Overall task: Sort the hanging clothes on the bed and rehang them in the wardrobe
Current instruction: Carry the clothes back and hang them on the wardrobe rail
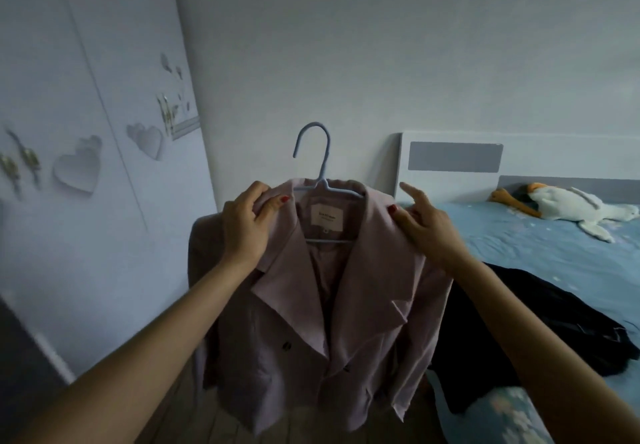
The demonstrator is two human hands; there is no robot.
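At nine o'clock stands one wardrobe (86, 104), its pale doors shut and set with three heart shapes (78, 168) plus a few small ornaments. Moving in toward the middle, the left hand (244, 227) grips the left shoulder of the one pink jacket (311, 305), thumb over the collar and fingers curled behind the cloth. The jacket is held up in the air at six o'clock, clear of the bed, its front facing the camera; its long axis runs straight up and down, collar at twelve, hem at six. It sits on one light blue hanger (317, 166), whose hook rises above the collar and curls open toward nine o'clock. The right hand (427, 227) pinches the right shoulder with its thumb — the forefinger lifts free and points up toward eleven. At three o'clock lies one bed (554, 246) under a blue sheet, bearing one dark garment (519, 319) heaped near its edge — and, farther back by the headboard, one white plush goose (568, 206) lying on its side.
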